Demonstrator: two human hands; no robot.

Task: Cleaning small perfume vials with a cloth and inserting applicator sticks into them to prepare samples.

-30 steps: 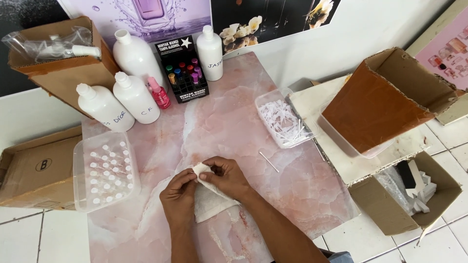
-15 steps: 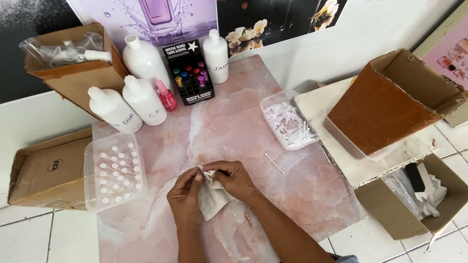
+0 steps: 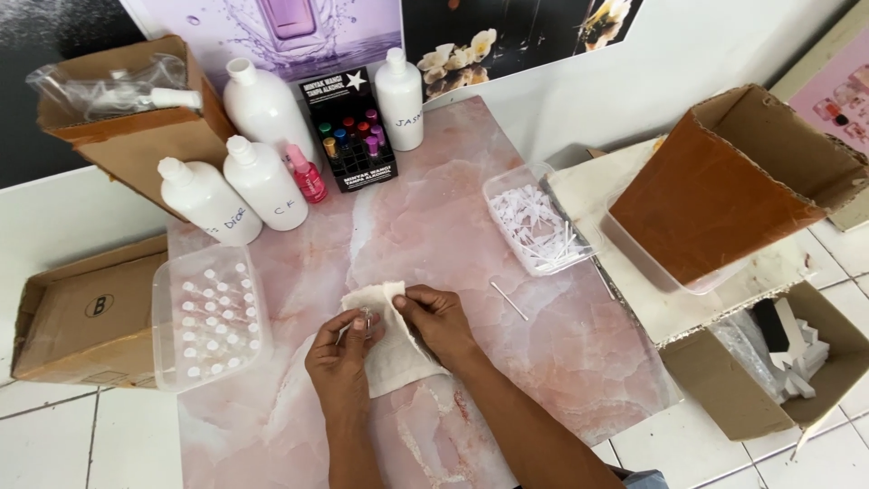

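Note:
Both my hands meet over the middle of the pink marble-pattern board [image 3: 453,226]. My left hand [image 3: 339,358] pinches a small clear glass vial [image 3: 367,319] against a white cloth [image 3: 394,353]. My right hand [image 3: 439,321] grips the cloth's upper edge and folds it around the vial. Most of the cloth lies flat on the board under my hands. Only part of the vial shows between my fingers.
A clear tray of several small capped vials [image 3: 213,312] sits to the left. Behind it stand white bottles [image 3: 262,181], a pink bottle [image 3: 308,174] and a black display box [image 3: 348,131]. A tub of white plastic sticks [image 3: 534,222] and one loose stick [image 3: 509,300] lie right. Cardboard boxes [image 3: 733,190] flank the board.
The cloth has been lifted from lying flat and folded up around the vial between my hands. My hands stayed in about the same place on the board.

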